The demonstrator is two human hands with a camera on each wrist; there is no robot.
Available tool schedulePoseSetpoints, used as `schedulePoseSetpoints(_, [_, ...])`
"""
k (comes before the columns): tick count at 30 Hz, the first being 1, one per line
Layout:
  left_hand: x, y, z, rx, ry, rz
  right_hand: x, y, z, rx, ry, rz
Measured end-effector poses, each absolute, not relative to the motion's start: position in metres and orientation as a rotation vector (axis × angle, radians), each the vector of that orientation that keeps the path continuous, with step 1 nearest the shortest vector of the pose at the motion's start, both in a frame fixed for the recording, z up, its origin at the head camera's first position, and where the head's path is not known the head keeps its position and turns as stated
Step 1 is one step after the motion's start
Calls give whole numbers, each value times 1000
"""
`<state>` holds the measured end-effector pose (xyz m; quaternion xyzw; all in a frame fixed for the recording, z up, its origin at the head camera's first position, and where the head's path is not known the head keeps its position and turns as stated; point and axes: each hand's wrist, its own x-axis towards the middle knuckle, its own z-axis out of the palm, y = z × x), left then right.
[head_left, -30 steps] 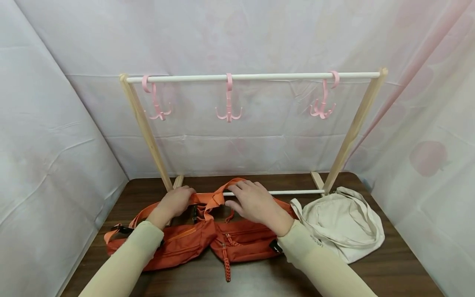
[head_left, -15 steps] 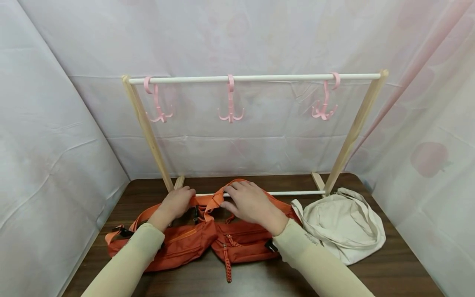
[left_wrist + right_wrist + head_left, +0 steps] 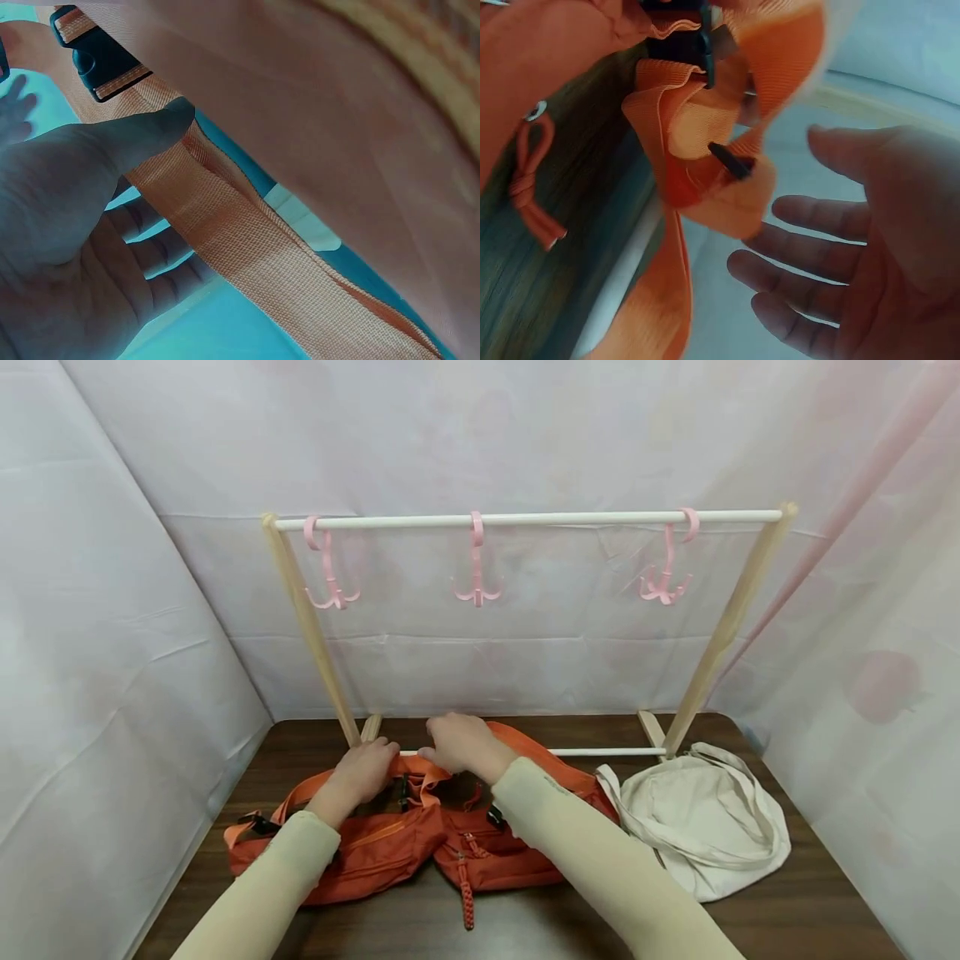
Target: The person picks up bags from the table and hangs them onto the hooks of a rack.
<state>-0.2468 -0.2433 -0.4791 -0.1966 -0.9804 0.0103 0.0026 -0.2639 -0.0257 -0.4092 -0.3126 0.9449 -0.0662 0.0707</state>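
Two rust-red waist packs lie side by side on the table, the left pack [image 3: 375, 852] and the right pack [image 3: 501, 864], which has a braided zip pull [image 3: 467, 897]. My left hand [image 3: 363, 772] grips the orange webbing strap [image 3: 217, 214], thumb on top and fingers underneath, close to a black buckle [image 3: 101, 64]. In the right wrist view, my right hand [image 3: 870, 247] has its fingers spread beside a looped bunch of orange strap [image 3: 727, 191]. That hand reaches across the right pack, and its sleeve covers part of it.
Behind the packs stands a wooden-sided rack with a white top bar [image 3: 570, 518] and a lower bar [image 3: 600, 751]. Pink hooks hang at its left [image 3: 332, 572], middle [image 3: 477, 564] and right [image 3: 666, 568]. A cream cloth bag [image 3: 697, 814] lies on the table's right side.
My right hand has moved left, off the right pack's strap and over the strap's bunched part near my left hand. The left hand keeps its grip. The head view has shifted slightly.
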Motion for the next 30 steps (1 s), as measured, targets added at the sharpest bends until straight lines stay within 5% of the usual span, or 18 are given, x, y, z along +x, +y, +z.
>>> schedulePoseSetpoints(12, [-239, -246, -469, -530, -3115, -67, -282, -58, -431, -771, 2656, -113])
schedulePoseSetpoints(30, [-236, -271, -429, -464, -2870, -227, -261, -38, -392, -1112, 3055, -222])
